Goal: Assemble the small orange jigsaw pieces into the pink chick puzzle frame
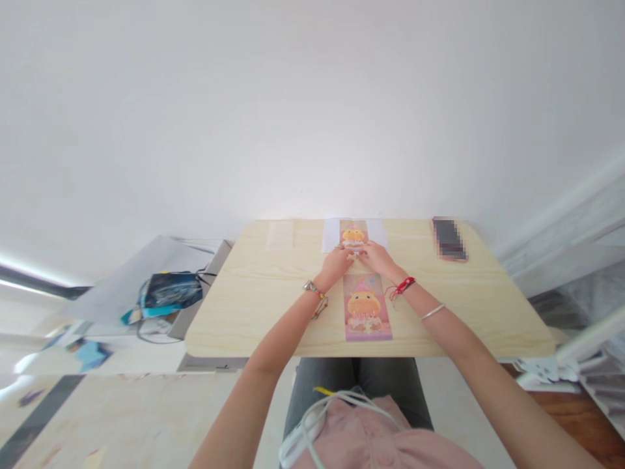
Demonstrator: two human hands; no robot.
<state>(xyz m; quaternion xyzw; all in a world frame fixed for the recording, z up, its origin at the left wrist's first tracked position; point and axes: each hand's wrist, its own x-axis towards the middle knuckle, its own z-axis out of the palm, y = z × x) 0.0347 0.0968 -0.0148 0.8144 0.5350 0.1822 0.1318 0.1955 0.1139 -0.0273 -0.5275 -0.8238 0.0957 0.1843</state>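
A long pink paper strip (367, 306) printed with yellow cartoon figures lies along the middle of the light wooden table (273, 306). Its far end rests on a white sheet (331, 236). My left hand (336, 262) and my right hand (375, 255) meet on the strip between the two printed figures. Both hands have their fingers curled and pressed onto the paper. A watch and bracelet sit on my left wrist, a red string and a silver bangle on my right.
A dark phone (449, 239) lies at the table's far right corner. A pale transparent sheet (280, 234) lies at the far left. Left of the table, a blue bag (168, 291) rests on a grey surface. A white wall stands behind.
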